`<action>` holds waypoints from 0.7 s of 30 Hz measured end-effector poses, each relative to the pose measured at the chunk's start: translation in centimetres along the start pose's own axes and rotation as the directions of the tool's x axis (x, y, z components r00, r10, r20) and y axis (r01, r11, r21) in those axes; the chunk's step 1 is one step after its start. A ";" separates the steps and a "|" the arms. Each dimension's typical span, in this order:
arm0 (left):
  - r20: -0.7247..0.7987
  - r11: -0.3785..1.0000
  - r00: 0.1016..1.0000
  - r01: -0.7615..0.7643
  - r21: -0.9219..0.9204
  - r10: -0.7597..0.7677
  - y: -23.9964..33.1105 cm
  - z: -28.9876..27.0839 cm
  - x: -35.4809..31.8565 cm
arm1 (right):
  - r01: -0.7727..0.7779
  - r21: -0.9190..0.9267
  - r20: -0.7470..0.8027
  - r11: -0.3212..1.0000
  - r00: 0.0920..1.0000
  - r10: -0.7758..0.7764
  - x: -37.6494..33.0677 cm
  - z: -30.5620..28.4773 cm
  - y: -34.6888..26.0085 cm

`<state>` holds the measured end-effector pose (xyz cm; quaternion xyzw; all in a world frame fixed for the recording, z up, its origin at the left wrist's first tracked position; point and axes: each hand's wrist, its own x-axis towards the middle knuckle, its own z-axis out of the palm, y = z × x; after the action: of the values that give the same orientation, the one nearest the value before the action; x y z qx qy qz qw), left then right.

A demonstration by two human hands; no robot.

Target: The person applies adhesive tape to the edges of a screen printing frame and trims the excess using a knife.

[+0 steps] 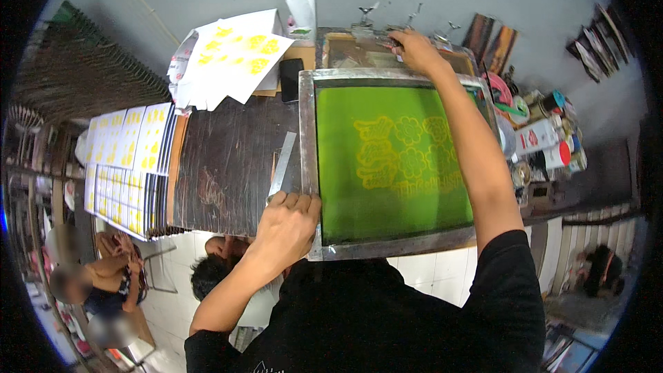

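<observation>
A screen-printing frame (309, 131) lies in front of me, its green mesh (345, 214) bearing yellow flower and lettering shapes. My left hand (291, 224) is closed at the frame's near left side, its fingers curled against the bar. The lower end of a metal ruler (284, 162) reaches those fingers; whether they touch it I cannot tell. My right arm stretches across the mesh. Beyond the frame's far edge, my right hand (414, 52) has its fingers bent over the worn far board (345, 52) near the metal clamps (364, 17); what it holds is too small to make out.
Left of the frame is a dark scratched tabletop (228, 166), with yellow-printed sheets (242, 52) and a black phone (291, 79) at its far side. Stacked printed sheets (124, 166) stand farther left. Bottles and tubs (539, 138) crowd the right. People sit lower left.
</observation>
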<state>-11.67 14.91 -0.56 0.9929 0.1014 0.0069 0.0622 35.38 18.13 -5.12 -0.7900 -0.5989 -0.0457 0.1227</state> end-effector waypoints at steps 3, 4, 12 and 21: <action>0.062 0.997 0.998 0.004 0.079 -0.009 0.7 -0.8 0.0 | -0.025 -0.002 0.200 1.000 0.979 0.025 2.0 2.6 0.4; 0.016 0.997 1.000 -0.003 0.076 0.002 0.7 -0.8 0.1 | -0.014 0.053 0.324 0.998 0.946 -0.004 2.6 2.7 1.0; -0.025 0.996 0.999 0.049 0.073 -0.048 1.4 -0.9 -0.1 | 0.166 0.315 0.214 0.934 0.947 -0.240 -1.9 1.4 -5.9; 0.124 0.998 0.990 0.058 0.021 -0.060 1.2 -1.8 0.3 | -0.147 0.802 0.574 0.580 0.462 -0.676 -15.0 -1.9 -17.9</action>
<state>-11.18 14.01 1.36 0.9884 0.1269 -0.0577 0.0601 14.23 8.08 -4.08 -0.4511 -0.6648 0.5822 0.1251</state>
